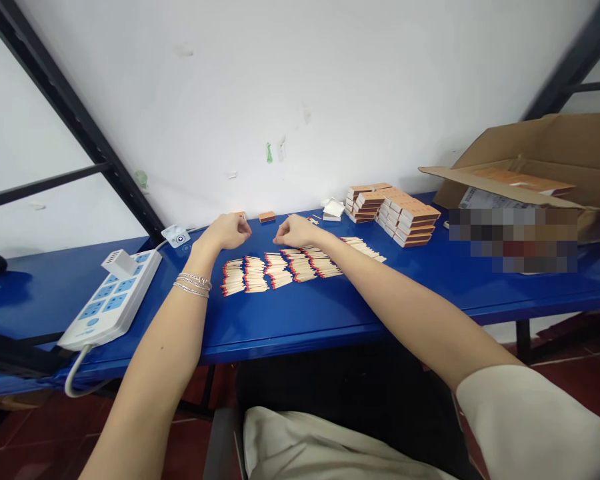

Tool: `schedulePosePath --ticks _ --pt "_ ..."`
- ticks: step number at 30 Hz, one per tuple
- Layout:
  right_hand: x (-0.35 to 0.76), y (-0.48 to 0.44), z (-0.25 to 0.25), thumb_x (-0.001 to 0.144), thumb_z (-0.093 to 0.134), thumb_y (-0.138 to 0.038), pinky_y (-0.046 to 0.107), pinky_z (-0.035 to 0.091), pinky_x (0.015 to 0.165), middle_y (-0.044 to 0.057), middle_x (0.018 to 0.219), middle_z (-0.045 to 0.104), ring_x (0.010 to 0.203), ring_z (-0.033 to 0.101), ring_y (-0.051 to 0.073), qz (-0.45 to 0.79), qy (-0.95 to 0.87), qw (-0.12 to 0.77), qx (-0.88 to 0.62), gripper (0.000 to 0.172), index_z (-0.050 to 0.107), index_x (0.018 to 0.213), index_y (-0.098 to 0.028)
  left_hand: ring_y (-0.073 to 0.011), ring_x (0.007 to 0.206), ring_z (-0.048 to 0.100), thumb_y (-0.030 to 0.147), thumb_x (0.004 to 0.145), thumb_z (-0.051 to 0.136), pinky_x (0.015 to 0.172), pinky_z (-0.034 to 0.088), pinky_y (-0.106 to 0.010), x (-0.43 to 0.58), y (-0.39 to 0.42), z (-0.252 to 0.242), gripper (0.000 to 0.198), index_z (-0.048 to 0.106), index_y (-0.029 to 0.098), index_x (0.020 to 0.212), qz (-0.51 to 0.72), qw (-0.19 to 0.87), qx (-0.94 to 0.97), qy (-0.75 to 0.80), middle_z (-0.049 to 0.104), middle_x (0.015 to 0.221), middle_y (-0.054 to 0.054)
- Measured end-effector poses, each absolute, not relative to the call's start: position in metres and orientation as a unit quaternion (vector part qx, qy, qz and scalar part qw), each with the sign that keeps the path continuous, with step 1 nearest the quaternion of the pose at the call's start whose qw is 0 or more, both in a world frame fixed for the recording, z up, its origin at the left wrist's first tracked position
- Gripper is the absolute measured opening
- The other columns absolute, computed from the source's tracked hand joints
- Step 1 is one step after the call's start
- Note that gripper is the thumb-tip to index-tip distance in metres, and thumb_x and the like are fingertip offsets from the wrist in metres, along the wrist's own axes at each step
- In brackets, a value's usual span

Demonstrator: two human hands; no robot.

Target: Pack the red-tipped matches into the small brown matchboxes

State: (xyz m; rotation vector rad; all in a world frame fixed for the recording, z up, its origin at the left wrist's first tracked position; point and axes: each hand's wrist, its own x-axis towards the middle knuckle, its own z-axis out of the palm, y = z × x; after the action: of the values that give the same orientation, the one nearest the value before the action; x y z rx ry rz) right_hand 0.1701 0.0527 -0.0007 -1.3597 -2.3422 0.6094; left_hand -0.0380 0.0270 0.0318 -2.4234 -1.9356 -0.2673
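Note:
Both my hands hover above the far side of the matches [280, 270], which lie in several neat bundles with red heads on the blue table. My left hand [229, 231], with bracelets at its wrist, has its fingers curled together. Facing it across a small gap is my right hand [296, 231], fingers and thumb drawn into a pinch. Whatever either hand may hold is too small or hidden to make out. Behind the gap lies a small orange matchbox [267, 217], and another matchbox [241, 215] is partly covered by my left hand.
A stack of orange matchboxes [415, 217] stands at the back right, beside white inner trays [333, 212]. Farther right is an open cardboard box [525, 143]. A white power strip [115, 300] lies on the left of the blue table [300, 320], against the wall.

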Motion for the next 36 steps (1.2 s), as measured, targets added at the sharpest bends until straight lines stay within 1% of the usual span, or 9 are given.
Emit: schedulePosePath --ticks 3,5,9,12,15,18,25,29,36 --pt "0.191 0.074 -0.006 0.083 0.062 -0.027 0.034 0.045 0.091 0.008 0.101 0.075 0.099 0.065 0.023 0.134 -0.794 0.214 -0.553 0.021 0.076 0.096 -0.018 -0.0222 0.092 0.069 0.017 0.075 0.058 0.087 0.053 -0.028 -0.038 0.028 0.031 0.026 0.077 0.020 0.092 -0.086 0.012 -0.777 -0.624 0.077 0.096 -0.005" --pt "0.204 0.086 -0.010 0.082 0.060 -0.021 0.043 0.040 0.100 0.010 0.112 0.072 0.111 0.061 0.028 0.074 -0.781 0.198 -0.587 0.026 0.075 0.104 -0.020 -0.0222 0.093 0.069 0.017 0.075 0.059 0.087 0.053 -0.028 -0.038 0.027 0.031 0.025 0.077 0.021 0.091 -0.088 0.010 -0.774 -0.627 0.077 0.097 -0.004" --pt "0.216 0.098 -0.018 0.083 0.058 -0.018 0.050 0.036 0.104 0.012 0.131 0.062 0.124 0.051 0.033 0.032 -0.799 0.134 -0.585 0.044 0.068 0.125 -0.027 -0.0214 0.092 0.069 0.017 0.074 0.060 0.087 0.052 -0.026 -0.037 0.026 0.031 0.026 0.078 0.022 0.091 -0.090 0.009 -0.769 -0.633 0.077 0.095 -0.003" --pt "0.211 0.099 -0.021 0.086 0.056 -0.020 0.051 0.035 0.104 0.014 0.136 0.057 0.126 0.048 0.035 0.007 -0.808 0.111 -0.578 0.044 0.066 0.128 -0.025 -0.0215 0.092 0.070 0.017 0.073 0.059 0.088 0.052 -0.026 -0.037 0.026 0.031 0.027 0.079 0.022 0.092 -0.092 0.008 -0.771 -0.630 0.077 0.095 -0.003" --pt "0.207 0.099 -0.022 0.086 0.054 -0.017 0.048 0.035 0.104 0.016 0.129 0.063 0.122 0.052 0.032 -0.009 -0.800 0.113 -0.589 0.037 0.069 0.120 -0.017 -0.0229 0.092 0.070 0.017 0.073 0.058 0.088 0.053 -0.028 -0.038 0.027 0.031 0.028 0.079 0.020 0.092 -0.091 0.008 -0.774 -0.626 0.077 0.095 -0.005" --pt "0.208 0.098 -0.021 0.085 0.053 -0.013 0.046 0.035 0.104 0.014 0.121 0.068 0.118 0.056 0.030 -0.002 -0.800 0.122 -0.587 0.035 0.071 0.115 -0.017 -0.0240 0.093 0.070 0.016 0.074 0.057 0.087 0.053 -0.031 -0.038 0.027 0.031 0.028 0.078 0.018 0.093 -0.092 0.008 -0.777 -0.622 0.077 0.096 -0.006" --pt "0.210 0.101 -0.023 0.082 0.056 -0.011 0.041 0.041 0.100 0.017 0.121 0.068 0.116 0.059 0.030 -0.004 -0.802 0.130 -0.583 0.035 0.069 0.114 -0.013 -0.0230 0.092 0.070 0.017 0.074 0.059 0.088 0.053 -0.029 -0.038 0.027 0.031 0.027 0.078 0.020 0.092 -0.091 0.010 -0.775 -0.625 0.077 0.095 -0.005" --pt "0.205 0.100 -0.020 0.082 0.055 -0.009 0.038 0.044 0.097 0.014 0.119 0.070 0.114 0.062 0.028 0.045 -0.816 0.135 -0.561 0.035 0.071 0.112 -0.015 -0.0226 0.092 0.069 0.018 0.075 0.059 0.088 0.053 -0.029 -0.037 0.026 0.032 0.027 0.078 0.020 0.094 -0.087 0.010 -0.773 -0.629 0.077 0.096 -0.005" --pt "0.197 0.078 -0.009 0.078 0.058 -0.003 0.021 0.049 0.076 0.010 0.100 0.076 0.090 0.069 0.017 0.177 -0.849 0.188 -0.460 0.031 0.072 0.104 -0.012 -0.0230 0.093 0.069 0.018 0.075 0.059 0.088 0.053 -0.029 -0.036 0.025 0.032 0.026 0.078 0.019 0.092 -0.092 0.009 -0.775 -0.625 0.077 0.096 -0.005"
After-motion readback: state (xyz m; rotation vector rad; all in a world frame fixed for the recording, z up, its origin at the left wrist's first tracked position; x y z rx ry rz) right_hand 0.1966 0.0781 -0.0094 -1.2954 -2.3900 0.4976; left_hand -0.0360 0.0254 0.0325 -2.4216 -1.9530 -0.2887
